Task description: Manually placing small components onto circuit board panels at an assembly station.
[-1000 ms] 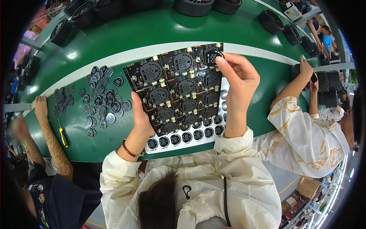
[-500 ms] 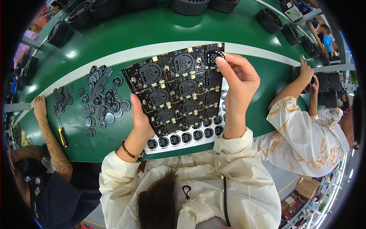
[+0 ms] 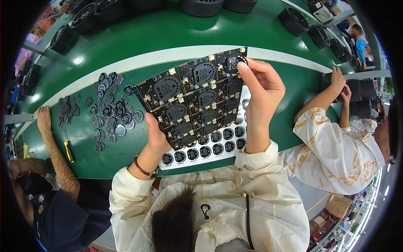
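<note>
This looks like an electronics assembly workshop or factory floor. A long green workbench (image 3: 105, 166) carries a heap of small round dark parts (image 3: 110, 111) and a yellow-handled screwdriver (image 3: 69, 151), and a panel of joined circuit boards (image 3: 189, 101) is held up over it. Black wheel-like units (image 3: 203, 6) line the bench's far side, co-workers sit at both sides, and at lower right a cardboard carton (image 3: 338, 206) stands near a yellow floor line (image 3: 317, 203).

fingers of left hand (image 3: 158, 138) hidden behind board (image 3: 187, 101), corner disc (image 3: 232, 64) partly covered by right hand (image 3: 265, 86), sheet (image 3: 200, 161) partly behind board, top wheels (image 3: 203, 6) cut off
</note>
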Tool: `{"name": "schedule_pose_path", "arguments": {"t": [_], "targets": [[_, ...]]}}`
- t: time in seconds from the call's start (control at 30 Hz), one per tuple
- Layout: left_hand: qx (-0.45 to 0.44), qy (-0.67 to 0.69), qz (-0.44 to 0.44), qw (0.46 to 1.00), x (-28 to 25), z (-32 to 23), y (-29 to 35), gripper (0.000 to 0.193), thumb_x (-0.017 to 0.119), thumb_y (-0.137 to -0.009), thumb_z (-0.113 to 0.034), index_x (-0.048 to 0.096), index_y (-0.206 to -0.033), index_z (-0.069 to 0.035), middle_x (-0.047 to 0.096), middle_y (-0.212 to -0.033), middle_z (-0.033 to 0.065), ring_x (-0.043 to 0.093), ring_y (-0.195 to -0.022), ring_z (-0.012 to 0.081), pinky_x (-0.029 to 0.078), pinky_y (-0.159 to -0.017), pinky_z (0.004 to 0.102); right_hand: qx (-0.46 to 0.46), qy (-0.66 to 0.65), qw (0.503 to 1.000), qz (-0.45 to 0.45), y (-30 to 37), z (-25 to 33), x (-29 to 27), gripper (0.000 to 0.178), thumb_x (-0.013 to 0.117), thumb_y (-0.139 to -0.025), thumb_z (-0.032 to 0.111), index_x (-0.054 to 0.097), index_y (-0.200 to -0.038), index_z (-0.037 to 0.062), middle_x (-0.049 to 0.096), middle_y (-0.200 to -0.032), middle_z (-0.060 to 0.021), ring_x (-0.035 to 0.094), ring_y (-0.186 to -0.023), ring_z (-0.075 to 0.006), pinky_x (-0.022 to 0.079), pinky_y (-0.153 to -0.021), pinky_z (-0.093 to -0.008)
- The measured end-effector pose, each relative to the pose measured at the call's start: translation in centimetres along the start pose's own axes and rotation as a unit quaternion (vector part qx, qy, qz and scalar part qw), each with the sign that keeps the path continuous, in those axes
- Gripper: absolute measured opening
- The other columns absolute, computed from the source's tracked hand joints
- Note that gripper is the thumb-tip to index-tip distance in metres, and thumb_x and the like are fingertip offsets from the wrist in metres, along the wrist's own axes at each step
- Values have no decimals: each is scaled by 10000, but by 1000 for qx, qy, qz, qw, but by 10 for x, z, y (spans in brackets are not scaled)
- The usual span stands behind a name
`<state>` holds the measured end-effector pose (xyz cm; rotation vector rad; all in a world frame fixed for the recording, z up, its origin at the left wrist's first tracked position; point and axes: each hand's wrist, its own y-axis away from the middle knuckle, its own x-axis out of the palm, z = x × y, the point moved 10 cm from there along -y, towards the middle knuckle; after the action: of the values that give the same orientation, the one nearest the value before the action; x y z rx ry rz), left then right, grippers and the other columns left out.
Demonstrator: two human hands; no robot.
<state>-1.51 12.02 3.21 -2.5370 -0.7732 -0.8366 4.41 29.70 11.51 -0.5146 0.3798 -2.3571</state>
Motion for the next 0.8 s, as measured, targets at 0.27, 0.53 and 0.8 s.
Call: {"name": "schedule_pose_path", "arguments": {"t": [0.27,0.53,0.8], "targets": [[-6,-23,-4,1000,-7,9,9,899,320,-796,-727,218,-1396,-65,338,-1386,130,387,-1243,285,354,-1011,448,-12,28,1000,-7,1,-1,-3,116,705,-729,-33,659,-835,-25,644,-810,-58,552,-691,-64,432,-638,-179],[81,-129,43,987,-21,0,23,866,327,-804,-715,259,-1377,-69,367,-1365,122,415,-1217,278,367,-1002,440,-1,122,992,19,-4,-11,-8,205,739,-726,46,591,-862,8,593,-753,-10,523,-661,-58,427,-622,-185],[13,283,40,958,3,-7,-8,667,285,-906,-581,337,-1342,-80,452,-1294,107,481,-1143,261,405,-960,422,89,0,994,64,-4,-29,11,165,636,-844,143,558,-874,2,540,-736,28,473,-667,-34,397,-623,-179]]}}
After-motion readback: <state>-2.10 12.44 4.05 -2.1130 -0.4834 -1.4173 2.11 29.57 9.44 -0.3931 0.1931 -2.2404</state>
